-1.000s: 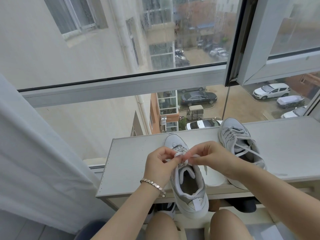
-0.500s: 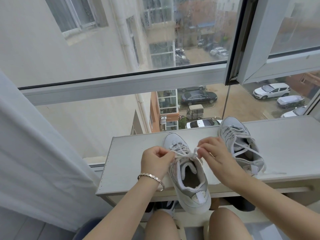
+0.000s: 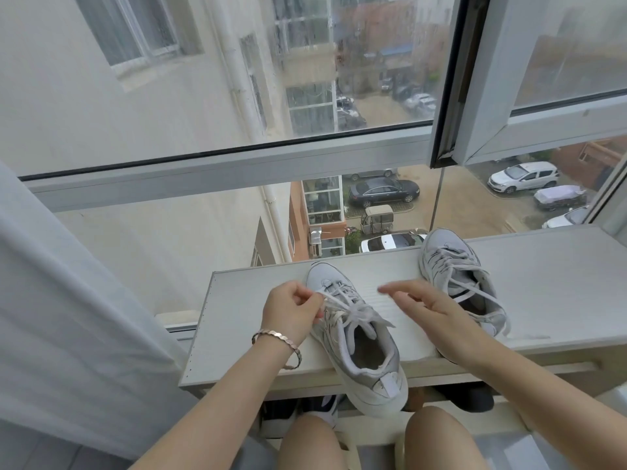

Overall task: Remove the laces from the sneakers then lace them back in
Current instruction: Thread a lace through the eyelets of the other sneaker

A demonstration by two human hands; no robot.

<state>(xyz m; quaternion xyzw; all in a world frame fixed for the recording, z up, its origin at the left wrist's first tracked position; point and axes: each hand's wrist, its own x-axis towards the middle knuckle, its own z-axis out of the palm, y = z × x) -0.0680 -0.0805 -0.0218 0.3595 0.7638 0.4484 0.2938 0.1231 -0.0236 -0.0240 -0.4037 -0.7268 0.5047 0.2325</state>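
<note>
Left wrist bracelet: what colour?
The bracelet is rose-gold, with metallic links; the head view shows it best.

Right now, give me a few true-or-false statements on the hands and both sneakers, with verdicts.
1. The left hand pinches a lace of the near sneaker. True.
2. The right hand grips the far sneaker. False: it is open and holds nothing.
3. The near sneaker's heel overhangs the white shelf's front edge. True.
4. The far sneaker has no laces. False: laces are threaded through it.
5. The bracelet is on the right wrist. False: it is on the left wrist.
</note>
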